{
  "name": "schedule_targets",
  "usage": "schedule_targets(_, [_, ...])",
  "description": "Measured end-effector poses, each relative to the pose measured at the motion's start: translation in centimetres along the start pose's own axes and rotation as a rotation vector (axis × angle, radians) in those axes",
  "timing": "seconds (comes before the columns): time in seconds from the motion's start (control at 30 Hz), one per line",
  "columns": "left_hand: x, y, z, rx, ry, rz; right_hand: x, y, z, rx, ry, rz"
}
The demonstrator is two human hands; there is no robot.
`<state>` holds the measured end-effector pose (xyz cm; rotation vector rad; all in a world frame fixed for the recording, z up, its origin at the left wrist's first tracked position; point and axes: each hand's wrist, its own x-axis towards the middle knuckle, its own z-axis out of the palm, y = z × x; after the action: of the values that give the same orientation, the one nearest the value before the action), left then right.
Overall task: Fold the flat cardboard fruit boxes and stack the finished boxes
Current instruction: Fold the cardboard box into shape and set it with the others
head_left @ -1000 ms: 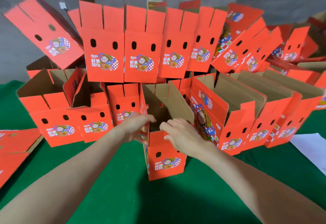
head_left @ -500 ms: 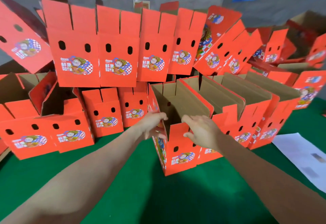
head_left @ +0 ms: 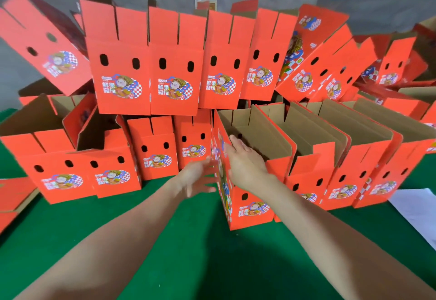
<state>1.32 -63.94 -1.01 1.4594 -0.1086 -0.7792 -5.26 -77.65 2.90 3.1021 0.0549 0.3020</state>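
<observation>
Loosely open hands (head_left: pixel 245 160) astride box (head_left: pixel 250 210)

I've got nearest box (head_left: pixel 250 210) on table (head_left: pixel 188 264) centre; row of boxes (head_left: pixel 342 181) just R of it, stacked boxes (head_left: pixel 174 75) behind, paper (head_left: pixel 420 212) far R.

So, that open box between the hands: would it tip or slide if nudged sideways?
Probably light: the open box looks empty, thin cardboard. Being tall and narrow on the green cloth, it would likely tip before sliding. Its walls may flex, since the top stands open.
</observation>
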Motion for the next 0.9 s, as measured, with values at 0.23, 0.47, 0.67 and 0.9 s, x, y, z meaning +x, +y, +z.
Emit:
schedule_targets(0.23, [-5.0, -2.2, -12.1, 0.210, 0.351, 0.069, 0.1, -1.4, -0.4, 0.045, -0.011, 0.159])
schedule_targets(0.47, [-12.6, -3.9, -25.8, 0.174, 0.699, 0.073, 1.5, -5.8, -1.1, -0.365, 0.090, 0.150])
schedule_targets(0.67, [-19.5, -7.7, -33.9, 0.384, 0.873, 0.063, 3.2, -16.1, -0.2, -0.211, 0.202, -0.122])
schedule_targets(0.9, [-26.5, -12.7, -44.3, 0.691, 1.179, -0.027, 4.6, -29.2, 2.4, 0.072, 0.126, -0.385])
